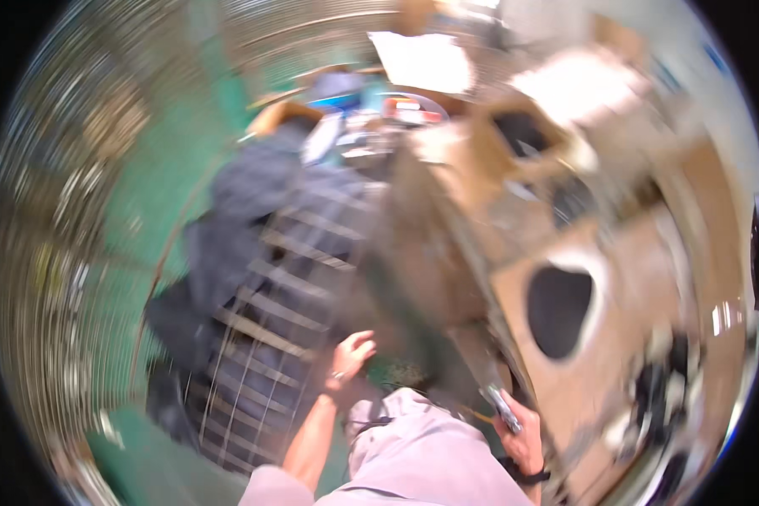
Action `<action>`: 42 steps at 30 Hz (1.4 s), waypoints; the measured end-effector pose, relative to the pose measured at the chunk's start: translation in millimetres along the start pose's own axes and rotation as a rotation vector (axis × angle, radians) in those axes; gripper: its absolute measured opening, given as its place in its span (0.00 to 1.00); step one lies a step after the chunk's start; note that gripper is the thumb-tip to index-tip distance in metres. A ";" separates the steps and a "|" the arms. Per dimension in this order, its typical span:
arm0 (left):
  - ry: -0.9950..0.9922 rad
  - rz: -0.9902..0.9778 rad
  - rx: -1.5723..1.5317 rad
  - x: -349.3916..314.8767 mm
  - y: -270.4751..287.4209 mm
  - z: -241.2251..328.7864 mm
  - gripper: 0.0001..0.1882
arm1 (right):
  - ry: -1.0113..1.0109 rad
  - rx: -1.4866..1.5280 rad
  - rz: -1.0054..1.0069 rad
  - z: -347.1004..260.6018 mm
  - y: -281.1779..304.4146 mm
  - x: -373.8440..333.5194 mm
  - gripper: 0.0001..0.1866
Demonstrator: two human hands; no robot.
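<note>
Frame heavily motion-blurred; details limited. Your left hand is raised at lower centre, fingers loosely curled with the grip apart, holding nothing. It sits at the near edge of a wire cage cart whose pale slats run up the left-centre. Dark grey fabric bundles lie piled in and over the cart, above and left of that hand. Your right hand is at lower right, grip clamped on a small silver-grey tool, which juts up and left from the fist; its kind cannot be told. Just beside this hand stands a cardboard box with a dark oval hole in its side. More cardboard boxes are stacked behind it. Green floor shows at left.
</note>
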State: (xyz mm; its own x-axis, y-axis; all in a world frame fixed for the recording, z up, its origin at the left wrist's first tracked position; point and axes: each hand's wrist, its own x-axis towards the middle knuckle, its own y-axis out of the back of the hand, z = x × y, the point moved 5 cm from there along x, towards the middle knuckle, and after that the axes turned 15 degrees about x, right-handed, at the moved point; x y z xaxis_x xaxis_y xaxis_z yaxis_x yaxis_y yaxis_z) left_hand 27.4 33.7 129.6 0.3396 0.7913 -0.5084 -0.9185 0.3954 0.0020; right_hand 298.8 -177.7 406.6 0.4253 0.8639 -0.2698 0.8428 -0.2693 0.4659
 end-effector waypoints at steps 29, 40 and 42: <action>0.444 -0.428 0.485 76.0 -101.8 -111.5 0.17 | 0.030 0.235 0.708 55.4 181.7 -131.2 0.30; 0.159 -0.509 1.076 75.3 -97.0 -126.3 0.15 | -0.157 0.315 0.815 91.8 182.4 -186.3 0.29; 0.177 -0.556 1.003 69.9 -107.8 -121.1 0.16 | -0.190 0.350 0.907 98.8 181.7 -195.9 0.27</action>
State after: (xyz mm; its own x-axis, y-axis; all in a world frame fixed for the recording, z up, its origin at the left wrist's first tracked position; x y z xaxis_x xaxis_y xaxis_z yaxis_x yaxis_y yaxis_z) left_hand 125.6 -10.1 -10.5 0.5403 0.3471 -0.7665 -0.0511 0.9228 0.3819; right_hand 401.2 -437.9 460.9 0.9779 0.1934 -0.0790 0.2082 -0.9322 0.2960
